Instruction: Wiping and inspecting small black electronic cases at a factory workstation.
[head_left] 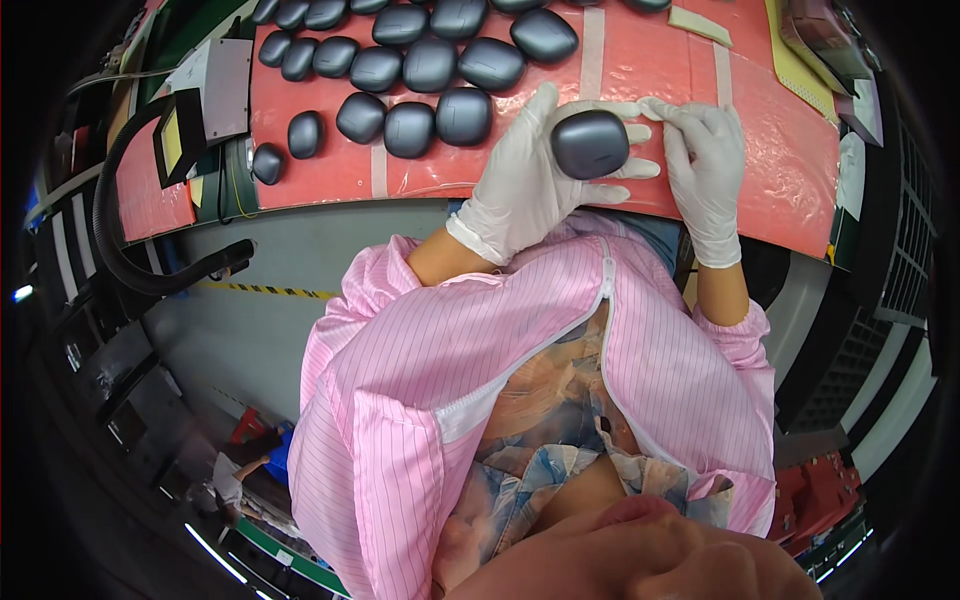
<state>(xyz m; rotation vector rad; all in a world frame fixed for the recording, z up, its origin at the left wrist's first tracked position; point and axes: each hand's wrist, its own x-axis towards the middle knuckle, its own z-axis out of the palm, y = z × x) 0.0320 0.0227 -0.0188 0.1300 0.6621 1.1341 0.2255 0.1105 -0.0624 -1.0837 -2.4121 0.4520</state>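
A dark grey, rounded earbud charging case [590, 145] rests on the palm side of my left hand [525, 175]. That hand wears a white glove; its fingers reach out past the case, and the thumb points up beside it. My right hand [705, 160], also gloved in white, is closed, with thumb and forefinger pinched at the tip of a left finger. Whether the pinch holds the glove's fingertip or some small thing cannot be made out. Left of my hands, several more such cases [409, 130] lie in loose rows on the red-covered table [770, 160].
A pale strip [700, 25] lies at the table's far side, near a yellow sheet [800, 65]. On the left stand a grey box-shaped device [215, 85] and a bent black hose [115, 215]. The table's near edge runs just below my hands.
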